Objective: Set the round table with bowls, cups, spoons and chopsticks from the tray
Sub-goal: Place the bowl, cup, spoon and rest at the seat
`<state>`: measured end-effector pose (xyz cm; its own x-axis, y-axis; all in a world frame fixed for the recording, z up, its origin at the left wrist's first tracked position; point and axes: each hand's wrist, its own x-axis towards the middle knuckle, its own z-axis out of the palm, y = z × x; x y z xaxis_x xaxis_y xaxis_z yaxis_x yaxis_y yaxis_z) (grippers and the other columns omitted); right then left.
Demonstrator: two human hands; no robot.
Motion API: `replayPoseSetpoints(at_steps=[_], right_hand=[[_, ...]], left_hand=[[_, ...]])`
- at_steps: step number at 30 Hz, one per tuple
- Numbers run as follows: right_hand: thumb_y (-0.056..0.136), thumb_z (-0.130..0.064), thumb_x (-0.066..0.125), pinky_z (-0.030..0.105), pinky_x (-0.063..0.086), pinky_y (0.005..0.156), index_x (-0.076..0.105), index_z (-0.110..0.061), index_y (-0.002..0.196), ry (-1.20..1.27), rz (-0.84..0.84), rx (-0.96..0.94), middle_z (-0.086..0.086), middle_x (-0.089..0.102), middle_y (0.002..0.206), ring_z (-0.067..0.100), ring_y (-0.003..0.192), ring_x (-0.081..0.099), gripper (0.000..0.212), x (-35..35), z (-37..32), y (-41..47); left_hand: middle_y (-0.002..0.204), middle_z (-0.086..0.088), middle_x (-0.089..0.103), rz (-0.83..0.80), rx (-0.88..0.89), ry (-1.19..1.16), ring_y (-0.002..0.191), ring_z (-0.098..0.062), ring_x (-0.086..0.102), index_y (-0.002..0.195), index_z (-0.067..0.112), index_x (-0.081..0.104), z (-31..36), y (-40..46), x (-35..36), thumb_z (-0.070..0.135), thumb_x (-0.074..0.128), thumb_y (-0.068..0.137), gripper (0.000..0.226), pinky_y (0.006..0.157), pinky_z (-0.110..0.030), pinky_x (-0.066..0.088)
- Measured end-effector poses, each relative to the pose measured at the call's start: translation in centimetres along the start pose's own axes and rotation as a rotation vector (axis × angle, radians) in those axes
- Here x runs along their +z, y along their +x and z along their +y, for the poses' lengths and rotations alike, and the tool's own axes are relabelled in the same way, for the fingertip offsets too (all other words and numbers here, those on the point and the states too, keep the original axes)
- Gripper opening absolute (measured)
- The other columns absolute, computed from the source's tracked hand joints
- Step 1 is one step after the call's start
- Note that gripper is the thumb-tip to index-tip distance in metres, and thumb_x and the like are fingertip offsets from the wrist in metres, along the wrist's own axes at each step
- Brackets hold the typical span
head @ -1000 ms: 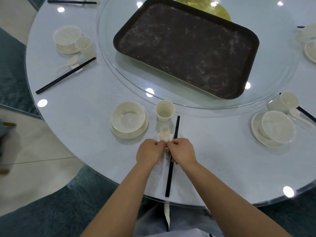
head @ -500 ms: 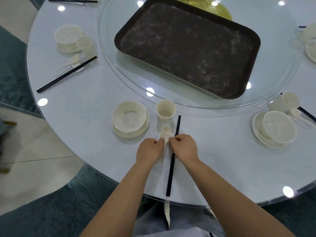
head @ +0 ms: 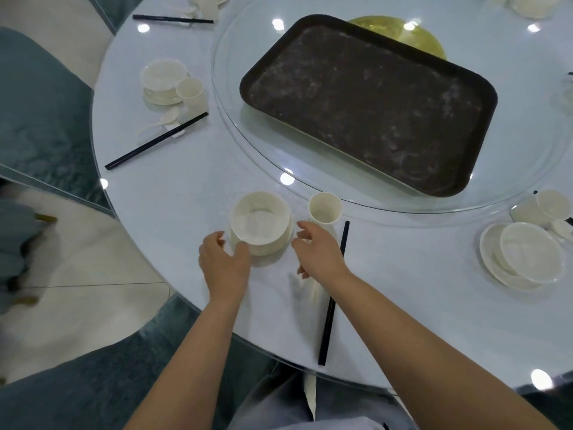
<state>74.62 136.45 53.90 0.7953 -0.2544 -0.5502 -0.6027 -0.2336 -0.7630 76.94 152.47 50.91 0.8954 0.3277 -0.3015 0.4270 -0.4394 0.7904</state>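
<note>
1. Round white glass-topped table (head: pixel 173 193), under both hands; tiled floor to the left.
2. Dark brown rectangular plastic tray (head: pixel 369 103), beyond the hands, bare.
3. Cream round bowl on saucer (head: pixel 259 221), between the hands.
4. Left hand (head: pixel 224 262), right hand (head: pixel 319 248): fingers loosely spread, holding nothing.
5. Cream cup (head: pixel 324 207) and black chopsticks (head: pixel 333 294), just beside the right hand.

Both hands at nr setting on bench (head: pixel 173 212). Left hand (head: pixel 224 263) touches bowl (head: pixel 260 223), fingers relaxed; right hand (head: pixel 319 252) just beside it, holding nothing. Cup (head: pixel 324 209) and chopsticks (head: pixel 333 293) to right. Tray (head: pixel 369 103) bare on glass turntable (head: pixel 527 181).
</note>
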Motion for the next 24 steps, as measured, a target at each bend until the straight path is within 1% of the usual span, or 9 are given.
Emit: replayPoseSetpoints(at_steps=[1, 3, 5, 8, 11, 14, 16, 18, 24], right_hand=[[0.093, -0.022, 0.048, 0.022, 0.049, 0.042, 0.038, -0.025, 0.146, -0.008, -0.022, 0.007, -0.007, 0.048, 0.138, 0.011, 0.046, 0.058, 0.054, 0.3, -0.4, 0.1], [0.092, -0.021, 0.048, 0.022, 0.048, 0.041, 0.027, -0.023, 0.151, -0.042, -0.053, 0.027, -0.003, 0.040, 0.147, 0.014, 0.049, 0.060, 0.063, 0.8, -1.0, 0.5], [0.090, -0.020, 0.047, 0.027, 0.054, 0.046, 0.026, -0.020, 0.150, -0.071, -0.075, 0.039, 0.001, 0.047, 0.138, 0.018, 0.051, 0.062, 0.064, 1.1, -1.5, 0.6], [0.087, -0.025, 0.049, 0.037, 0.059, 0.056, 0.038, -0.022, 0.139, -0.070, -0.097, 0.038, -0.005, 0.051, 0.103, 0.021, 0.052, 0.064, 0.054, 1.5, -1.8, 0.4], [0.084, -0.029, 0.048, 0.038, 0.060, 0.056, 0.041, -0.025, 0.134, -0.081, -0.118, 0.045, -0.010, 0.056, 0.088, 0.020, 0.052, 0.065, 0.050, 1.6, -1.7, 0.1], [0.084, -0.030, 0.047, 0.030, 0.058, 0.051, 0.038, -0.030, 0.138, -0.101, -0.123, 0.053, -0.005, 0.060, 0.087, 0.017, 0.051, 0.064, 0.055, 1.8, -1.4, -0.2], [0.083, -0.028, 0.047, 0.032, 0.059, 0.053, 0.039, -0.030, 0.137, -0.090, -0.127, 0.059, -0.004, 0.060, 0.088, 0.017, 0.052, 0.065, 0.055, 1.9, -1.3, -0.4], [0.082, -0.027, 0.046, 0.034, 0.060, 0.055, 0.041, -0.030, 0.134, -0.079, -0.130, 0.069, -0.003, 0.061, 0.088, 0.018, 0.052, 0.065, 0.053, 1.9, -1.1, -0.6], [0.082, -0.018, 0.046, 0.031, 0.059, 0.051, 0.041, -0.030, 0.134, -0.026, -0.126, 0.090, -0.002, 0.061, 0.090, 0.017, 0.049, 0.066, 0.053, 1.5, -0.5, -0.9]], left_hand=[[0.143, -0.006, 0.042, -0.051, 0.007, -0.033, 0.130, -0.023, 0.041, 0.142, 0.015, 0.038, 0.3, 0.4, -0.1, 0.020, 0.060, 0.086, 0.060, 0.106, -0.039, 0.039], [0.157, 0.000, 0.026, -0.166, -0.013, -0.073, 0.142, -0.019, 0.027, 0.152, 0.020, 0.020, 1.0, 1.2, -0.1, 0.016, 0.057, 0.087, 0.076, 0.111, -0.035, 0.028], [0.159, 0.002, 0.021, -0.263, -0.031, -0.084, 0.144, -0.017, 0.024, 0.154, 0.024, 0.015, 1.2, 1.8, 0.0, 0.015, 0.056, 0.086, 0.079, 0.109, -0.033, 0.028], [0.157, 0.000, 0.028, -0.357, -0.021, -0.031, 0.141, -0.020, 0.031, 0.154, 0.025, 0.018, 1.4, 2.1, -0.2, 0.018, 0.055, 0.086, 0.078, 0.110, -0.035, 0.033], [0.152, -0.001, 0.036, -0.390, 0.007, -0.005, 0.136, -0.022, 0.038, 0.153, 0.024, 0.020, 1.4, 1.5, -0.3, 0.019, 0.056, 0.087, 0.076, 0.108, -0.039, 0.039], [0.141, 0.006, 0.043, -0.393, 0.051, -0.012, 0.123, -0.016, 0.044, 0.150, 0.025, 0.026, 1.2, 1.0, -0.3, 0.017, 0.057, 0.086, 0.072, 0.098, -0.034, 0.043], [0.128, 0.012, 0.043, -0.383, 0.059, -0.025, 0.114, -0.010, 0.043, 0.148, 0.027, 0.028, 1.2, 0.7, -0.4, 0.017, 0.058, 0.086, 0.069, 0.088, -0.029, 0.040], [0.121, 0.013, 0.045, -0.381, 0.074, -0.037, 0.109, -0.011, 0.046, 0.143, 0.029, 0.034, 1.1, 0.4, -0.4, 0.017, 0.059, 0.085, 0.064, 0.081, -0.025, 0.040], [0.118, 0.013, 0.045, -0.379, 0.031, -0.071, 0.104, -0.011, 0.047, 0.141, 0.026, 0.035, 0.8, -0.2, -0.4, 0.017, 0.062, 0.083, 0.064, 0.070, -0.020, 0.040]])
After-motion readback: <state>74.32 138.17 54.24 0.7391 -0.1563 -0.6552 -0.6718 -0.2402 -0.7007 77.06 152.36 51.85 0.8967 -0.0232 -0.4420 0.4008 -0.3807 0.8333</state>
